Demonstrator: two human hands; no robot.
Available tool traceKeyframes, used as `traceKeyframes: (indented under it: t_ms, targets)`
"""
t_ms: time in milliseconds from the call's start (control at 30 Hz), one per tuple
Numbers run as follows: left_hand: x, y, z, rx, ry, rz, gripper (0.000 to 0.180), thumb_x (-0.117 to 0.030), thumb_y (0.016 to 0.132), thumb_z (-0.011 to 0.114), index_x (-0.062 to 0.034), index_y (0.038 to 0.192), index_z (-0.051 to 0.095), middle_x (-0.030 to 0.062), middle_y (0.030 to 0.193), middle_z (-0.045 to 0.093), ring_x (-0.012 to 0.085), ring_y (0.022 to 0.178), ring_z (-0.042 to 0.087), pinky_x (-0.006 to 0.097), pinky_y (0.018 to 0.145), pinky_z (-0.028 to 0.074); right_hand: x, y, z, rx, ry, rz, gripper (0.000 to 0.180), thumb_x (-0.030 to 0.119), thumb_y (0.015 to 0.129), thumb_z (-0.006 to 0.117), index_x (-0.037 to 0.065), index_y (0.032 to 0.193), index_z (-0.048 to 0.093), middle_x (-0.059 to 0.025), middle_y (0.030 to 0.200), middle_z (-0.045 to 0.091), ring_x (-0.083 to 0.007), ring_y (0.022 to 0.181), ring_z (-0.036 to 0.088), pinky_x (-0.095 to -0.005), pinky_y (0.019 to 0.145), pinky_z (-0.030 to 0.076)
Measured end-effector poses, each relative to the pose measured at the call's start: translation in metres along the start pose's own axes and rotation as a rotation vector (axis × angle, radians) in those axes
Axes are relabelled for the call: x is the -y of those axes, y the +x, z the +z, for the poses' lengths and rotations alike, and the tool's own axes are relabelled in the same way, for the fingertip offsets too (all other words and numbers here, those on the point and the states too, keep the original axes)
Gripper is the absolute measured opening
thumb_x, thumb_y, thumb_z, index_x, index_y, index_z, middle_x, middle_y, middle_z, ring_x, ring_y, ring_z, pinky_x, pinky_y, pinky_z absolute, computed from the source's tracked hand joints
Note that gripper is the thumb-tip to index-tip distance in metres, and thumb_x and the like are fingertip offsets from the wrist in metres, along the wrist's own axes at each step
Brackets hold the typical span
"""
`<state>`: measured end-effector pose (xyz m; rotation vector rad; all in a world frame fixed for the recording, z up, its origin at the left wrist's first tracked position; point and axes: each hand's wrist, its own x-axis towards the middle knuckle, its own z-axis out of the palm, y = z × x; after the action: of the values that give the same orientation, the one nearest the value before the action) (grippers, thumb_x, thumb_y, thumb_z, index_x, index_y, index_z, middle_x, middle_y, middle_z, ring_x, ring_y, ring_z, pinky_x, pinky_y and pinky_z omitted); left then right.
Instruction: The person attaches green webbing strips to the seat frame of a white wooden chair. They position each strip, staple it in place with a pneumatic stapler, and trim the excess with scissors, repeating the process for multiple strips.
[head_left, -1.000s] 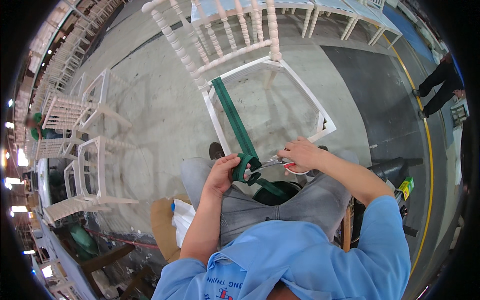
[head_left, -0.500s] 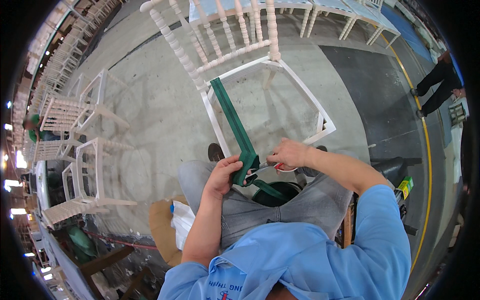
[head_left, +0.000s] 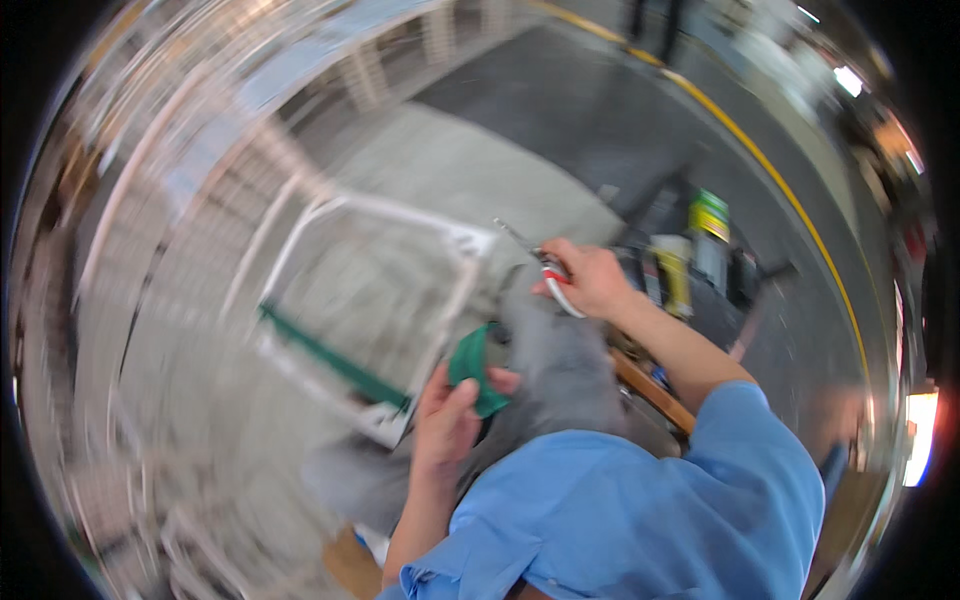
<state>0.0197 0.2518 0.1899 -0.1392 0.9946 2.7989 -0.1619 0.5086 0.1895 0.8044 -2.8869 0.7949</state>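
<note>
My left hand (head_left: 447,422) is closed on a folded length of green webbing (head_left: 472,362), above my lap. My right hand (head_left: 590,280) grips scissors (head_left: 556,277) with red and white handles, their blades pointing up and left, apart from the webbing. In front of me stands a white chair frame (head_left: 385,210) with an open seat. A green strip (head_left: 335,358) stretches along one side of that seat, its near end by my left hand. Blur hides whether the strip and the held webbing are still joined.
To the right, a green and yellow box (head_left: 709,214) and a yellow container (head_left: 673,268) stand among dark items. A wooden bar (head_left: 650,388) lies beside my right thigh. White tables (head_left: 330,60) blur at the far left. A person's legs (head_left: 655,30) show beyond the yellow floor line.
The view has swung to the right and blurred. My right hand has drawn the scissors away from the webbing, while my left hand keeps hold of the green webbing.
</note>
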Motion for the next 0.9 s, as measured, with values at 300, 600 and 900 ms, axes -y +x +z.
traceKeyframes:
  t_ms: [300, 600, 900]
  targets:
    - [0.047, 0.091, -0.116, -0.145, 1.542, 0.078, 0.031, -0.02, 0.089, 0.083, 0.0002, 0.111, 0.074, 0.0226, 0.142, 0.06, 0.0359, 0.131, 0.06, 0.042, 0.109, 0.048, -0.101, -0.238, -0.099, -0.302, -0.222, 0.949, 0.069, 0.057, 0.086, 0.082, 0.013, 0.134, 0.058, -0.0207, 0.109, 0.076, -0.0428, 0.104, 0.073, -0.0517, 0.088, 0.057]
    - [0.039, 0.067, -0.132, -0.268, 1.712, -0.096, 0.035, -0.032, 0.086, 0.082, -0.0119, 0.114, 0.076, 0.0196, 0.143, 0.064, 0.0401, 0.123, 0.066, 0.048, 0.103, 0.053, -0.131, -0.263, -0.083, -0.246, -0.359, 0.819, 0.042, 0.02, 0.091, 0.077, 0.008, 0.13, 0.068, -0.0184, 0.128, 0.064, -0.0422, 0.122, 0.061, -0.0472, 0.101, 0.051]
    - [0.032, 0.008, -0.133, -0.251, 1.653, -0.462, 0.032, -0.042, 0.085, 0.08, -0.0119, 0.095, 0.077, 0.0116, 0.127, 0.073, 0.0349, 0.109, 0.071, 0.048, 0.091, 0.056, -0.103, -0.127, -0.069, -0.317, -0.164, 0.362, 0.038, 0.016, 0.095, 0.075, 0.004, 0.13, 0.067, -0.02, 0.129, 0.062, -0.0419, 0.12, 0.062, -0.046, 0.102, 0.05]
